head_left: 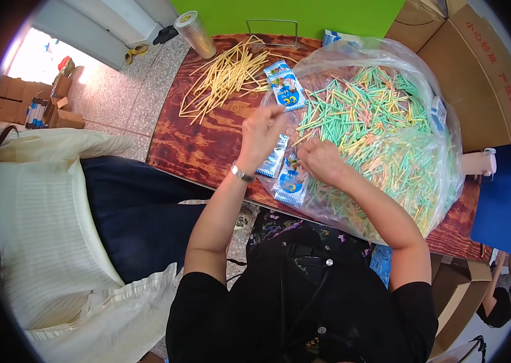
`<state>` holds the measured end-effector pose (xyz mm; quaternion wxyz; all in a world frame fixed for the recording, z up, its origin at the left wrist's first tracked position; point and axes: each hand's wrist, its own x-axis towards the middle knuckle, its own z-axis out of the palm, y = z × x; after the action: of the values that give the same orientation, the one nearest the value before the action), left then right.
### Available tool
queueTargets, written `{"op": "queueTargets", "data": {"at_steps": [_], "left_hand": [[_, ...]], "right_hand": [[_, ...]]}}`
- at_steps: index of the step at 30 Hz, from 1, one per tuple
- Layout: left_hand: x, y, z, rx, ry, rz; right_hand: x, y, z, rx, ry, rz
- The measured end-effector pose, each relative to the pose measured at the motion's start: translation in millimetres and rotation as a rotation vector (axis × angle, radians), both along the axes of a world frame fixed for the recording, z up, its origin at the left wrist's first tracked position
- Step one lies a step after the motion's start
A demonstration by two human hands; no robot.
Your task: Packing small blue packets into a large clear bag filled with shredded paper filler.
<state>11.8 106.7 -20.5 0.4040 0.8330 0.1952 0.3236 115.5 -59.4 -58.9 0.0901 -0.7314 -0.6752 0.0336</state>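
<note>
My left hand [261,136] is raised over the table, fingers stretched and thumb apart. Its fingertips are close to the lower edge of a blue-and-white packet [286,89]; whether they touch it is unclear. My right hand [323,161] has its fingers curled together at the left rim of a large clear plastic bag [449,163]. Anything in that pinch is hidden. Many thin pastel sticks [352,115], green, yellow and pink, fill the bag. Between and below my hands lie two more packets, one partly covered [273,158] and one with blue print [292,181].
Pale yellow sticks [225,75] lie loose on the reddish wooden table [177,142], near a clear cylindrical container [195,33] and a wire stand [272,22]. Cardboard [479,72] stands at right. A person in a cream top [44,218] is at my left.
</note>
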Motion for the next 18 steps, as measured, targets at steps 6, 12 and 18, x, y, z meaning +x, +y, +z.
{"op": "queueTargets", "data": {"at_steps": [6, 12, 18], "left_hand": [[-47, -45, 13, -0.090, 0.213, -0.210], [-44, -57, 13, -0.388, 0.281, -0.255], [-24, -69, 15, -0.422, 0.183, -0.340]], "right_hand": [[1, -21, 51, 0.208, -0.077, 0.063], [4, -28, 70, 0.501, 0.532, -0.156], [15, -46, 95, 0.408, 0.664, -0.085]]}}
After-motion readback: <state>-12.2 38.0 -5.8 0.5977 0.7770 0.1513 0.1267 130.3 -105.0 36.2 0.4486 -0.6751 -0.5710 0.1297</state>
